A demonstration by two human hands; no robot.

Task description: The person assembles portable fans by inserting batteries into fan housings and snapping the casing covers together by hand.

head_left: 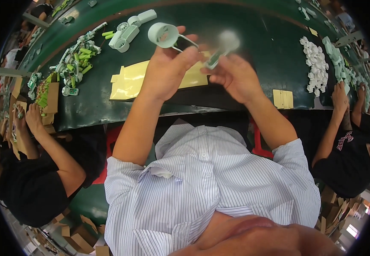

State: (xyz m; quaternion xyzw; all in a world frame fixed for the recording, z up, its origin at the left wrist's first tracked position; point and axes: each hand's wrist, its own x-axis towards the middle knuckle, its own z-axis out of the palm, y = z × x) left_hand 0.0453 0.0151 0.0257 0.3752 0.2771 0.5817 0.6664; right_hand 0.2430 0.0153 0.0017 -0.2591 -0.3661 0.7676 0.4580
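Observation:
Above the green table, my left hand (pixel 165 70) is closed round a mint-green fan housing (pixel 162 36), whose round cup with a spoked grille faces up. From the cup a narrow open frame runs across toward my other hand. My right hand (pixel 239 79) pinches a pale green shell piece (pixel 213 61) with a rounded end. Motion blurs that end, so its details are unclear. The two pieces are close together; whether they touch cannot be told. Below my hands lie glossy yellow sheets (pixel 127 83) on a dark surface.
At left are joined fan bodies (pixel 127 34), green battery cells (pixel 82 57) with wired parts, and a cardboard box (pixel 53 98). At right lie white plastic pieces (pixel 316 66), mint shells (pixel 336 59) and a small yellow pad (pixel 283 99). Co-workers' arms (pixel 61 151) reach in on both sides.

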